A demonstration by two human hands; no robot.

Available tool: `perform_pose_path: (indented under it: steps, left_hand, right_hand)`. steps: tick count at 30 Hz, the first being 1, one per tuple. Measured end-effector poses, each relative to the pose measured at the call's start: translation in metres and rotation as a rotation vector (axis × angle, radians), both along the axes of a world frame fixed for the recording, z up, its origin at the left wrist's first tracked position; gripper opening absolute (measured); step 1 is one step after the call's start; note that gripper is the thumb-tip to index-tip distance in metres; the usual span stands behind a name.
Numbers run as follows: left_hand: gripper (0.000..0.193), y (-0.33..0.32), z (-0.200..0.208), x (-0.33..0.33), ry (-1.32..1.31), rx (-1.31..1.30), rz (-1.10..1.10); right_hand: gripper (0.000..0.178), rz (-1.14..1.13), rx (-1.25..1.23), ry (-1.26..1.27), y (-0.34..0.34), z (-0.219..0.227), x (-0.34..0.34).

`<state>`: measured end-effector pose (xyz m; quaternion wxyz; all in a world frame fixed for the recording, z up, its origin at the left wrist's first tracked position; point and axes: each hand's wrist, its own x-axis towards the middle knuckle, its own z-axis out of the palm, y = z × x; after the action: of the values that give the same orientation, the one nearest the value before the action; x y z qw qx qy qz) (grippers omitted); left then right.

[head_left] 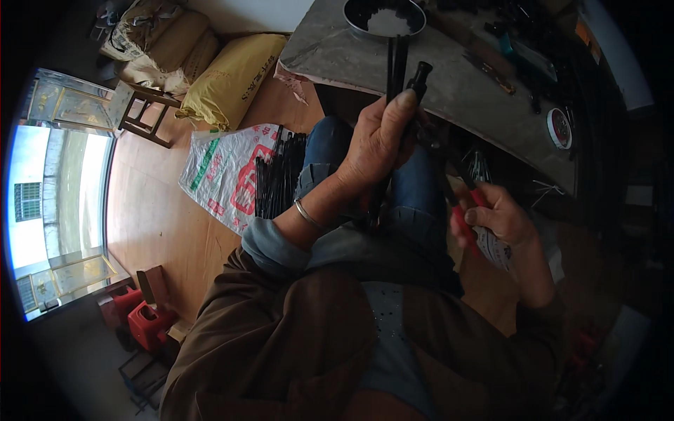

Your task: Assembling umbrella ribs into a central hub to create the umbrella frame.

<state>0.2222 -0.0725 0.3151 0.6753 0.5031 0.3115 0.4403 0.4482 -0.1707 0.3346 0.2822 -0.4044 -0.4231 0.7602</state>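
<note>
My left hand is closed around a bundle of slim black rods, one with a thick knobbed end, held upright over my lap. The thumb presses near the knobbed end. My right hand grips red-handled pliers, whose dark jaws reach up to the bundle beside my left fingers. Whether the jaws pinch a part there is too dark to tell. More black rods lie in a row on a white printed plastic sack to the left of my knees.
A grey worktable stands ahead, with a bowl of whitish material and a round tin on it. Full yellow sacks and a small wooden stool stand at the far left. Red plastic stools are at the near left.
</note>
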Motion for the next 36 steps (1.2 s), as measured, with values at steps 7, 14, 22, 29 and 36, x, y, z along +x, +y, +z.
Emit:
perform_pose_path:
  steps: [7, 14, 22, 29, 36]
  left_hand:
    - [0.045, 0.000, 0.001, 0.003, -0.089, -0.061, -0.021]
    - [0.052, 0.001, 0.006, 0.000, -0.045, -0.077, -0.089]
    - [0.053, 0.003, 0.005, -0.001, -0.049, -0.085, -0.140]
    - [0.053, 0.003, 0.005, 0.000, -0.072, -0.105, -0.171]
    - [0.048, -0.003, 0.012, 0.006, -0.046, -0.061, -0.133]
  right_hand:
    - [0.043, -0.003, 0.066, -0.094, -0.003, 0.024, -0.018]
    - [0.049, -0.013, -0.003, -0.125, -0.001, 0.032, -0.009]
    - [0.046, -0.011, 0.030, -0.147, -0.003, 0.024, -0.012]
    - [0.028, -0.005, -0.084, -0.053, -0.010, 0.014, -0.015]
    - [0.041, 0.044, -0.342, 0.300, -0.017, 0.008, -0.004]
